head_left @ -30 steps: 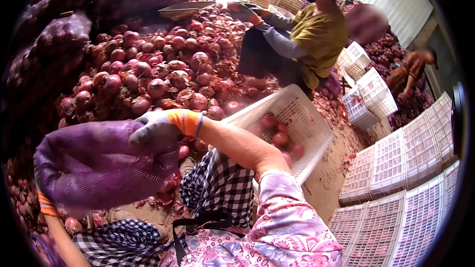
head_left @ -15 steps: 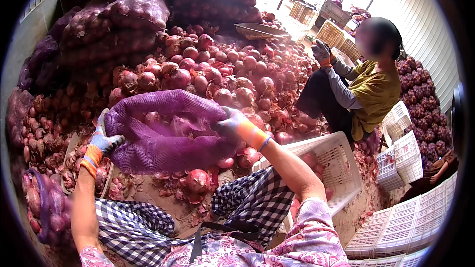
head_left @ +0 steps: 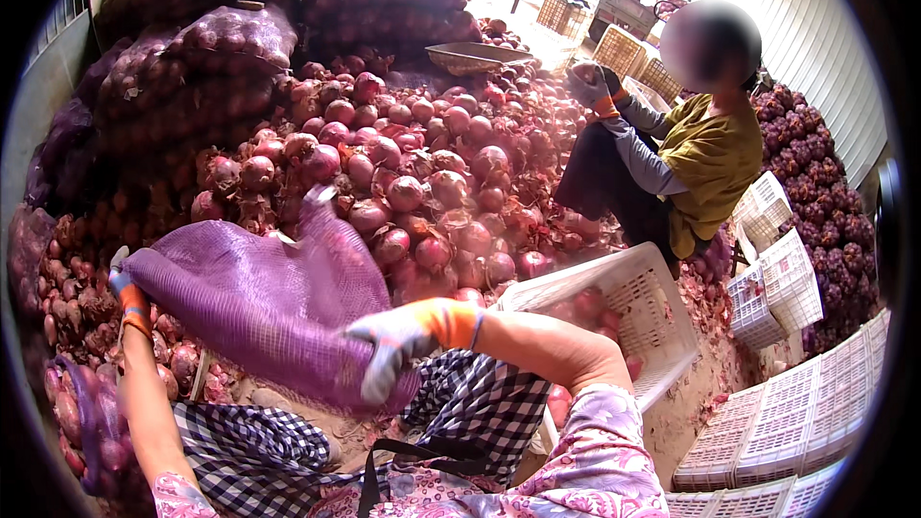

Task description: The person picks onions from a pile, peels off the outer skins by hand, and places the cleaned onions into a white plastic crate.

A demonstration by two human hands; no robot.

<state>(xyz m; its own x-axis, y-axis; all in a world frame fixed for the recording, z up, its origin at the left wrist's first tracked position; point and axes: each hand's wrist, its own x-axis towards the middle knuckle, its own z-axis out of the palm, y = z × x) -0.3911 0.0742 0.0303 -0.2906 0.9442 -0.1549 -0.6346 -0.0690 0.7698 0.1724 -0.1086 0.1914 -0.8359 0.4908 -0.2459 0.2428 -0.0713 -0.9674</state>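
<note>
A purple mesh bag (head_left: 251, 273) is stretched across in front of me, slack and with one corner flared up over the onion pile. At its left end, my left hand (head_left: 123, 280) in a grey-and-orange glove is closed on the edge; its fingers are partly hidden behind the mesh. My right hand (head_left: 398, 338), gloved alike and slightly smeared, grips the near right end of the bag above my checked trouser legs. Loose red onions (head_left: 403, 194) lie heaped just beyond the bag.
To my right stands a white plastic crate (head_left: 662, 312) with some onions in it. A person (head_left: 715, 153) in gloves sits beyond it. Full mesh sacks (head_left: 206, 67) are stacked at the back left, a metal scoop (head_left: 478, 58) near them. White crates (head_left: 782, 432) line the lower right.
Both hands have moved lower with the mesh bag, my left hand outward to the left. The bag's open mouth has turned and flattened, one corner flying up. The view has shifted slightly.
</note>
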